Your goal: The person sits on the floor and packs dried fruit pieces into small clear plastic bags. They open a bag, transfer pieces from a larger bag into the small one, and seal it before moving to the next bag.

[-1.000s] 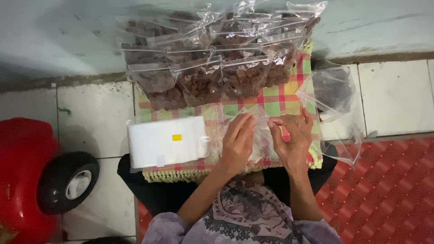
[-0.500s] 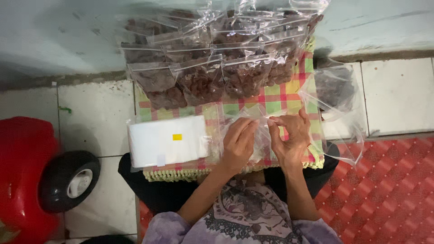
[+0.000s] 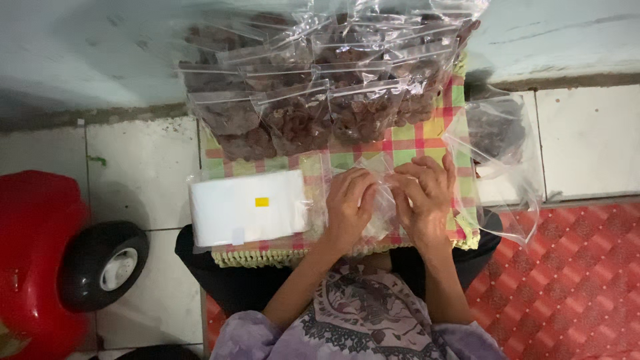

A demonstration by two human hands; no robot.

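Note:
My left hand (image 3: 348, 208) and my right hand (image 3: 424, 197) both grip a small clear plastic bag (image 3: 377, 167) between them, over a checked cloth (image 3: 407, 143) on my lap. The fingers pinch the bag's top edge close together. Beyond my hands, several clear zip bags filled with dark brown pieces (image 3: 313, 113) lie in overlapping rows. A stack of white empty bags with a small yellow sticker (image 3: 247, 208) lies left of my left hand.
A large clear bag holding dark pieces (image 3: 497, 143) stands at the right of the cloth. A red toy car with a black wheel (image 3: 60, 267) sits at the left on white tiles. A red patterned mat (image 3: 567, 280) lies at the right. A pale wall runs along the top.
My two hands have drawn closer together on the small clear bag, fingers working along its top edge. Everything else stays put.

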